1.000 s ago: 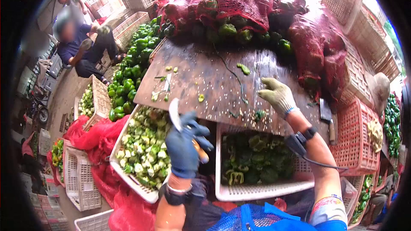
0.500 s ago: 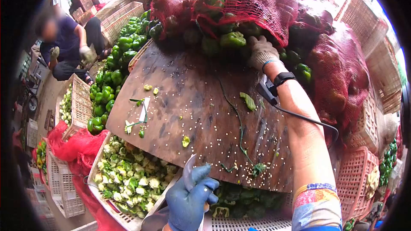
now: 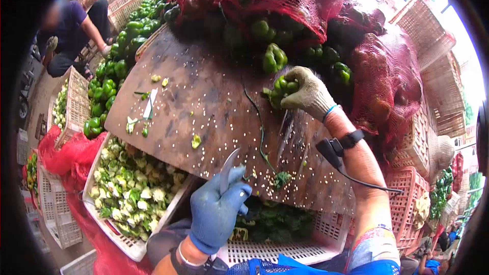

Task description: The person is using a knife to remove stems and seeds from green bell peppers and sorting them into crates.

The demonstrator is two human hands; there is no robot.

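My left hand (image 3: 218, 204), in a blue glove, is closed around a small knife with a curved blade (image 3: 229, 169) pointing up. It is near the front edge of a brown wooden board (image 3: 204, 97) strewn with pale seeds. In a light knitted glove, my right hand (image 3: 308, 93) grips a green bell pepper (image 3: 283, 87) above the board's right side. Just beyond it another bell pepper (image 3: 275, 58) lies at the mouth of a red mesh sack (image 3: 295, 5) full of peppers. A dark string (image 3: 259, 132) runs along the board.
A crate of cut pepper cores (image 3: 130, 193) stands at the board's left front. Below the front edge is a white crate (image 3: 285, 254) with green peppers. More bell peppers (image 3: 104, 89) are heaped to the left, where a person (image 3: 69, 30) sits. Stacked crates (image 3: 423, 30) stand at right.
My right hand has drawn back from the sack's mouth with a bell pepper in its grip. Another pepper has shifted onto the board's back edge. The left hand still holds the knife.
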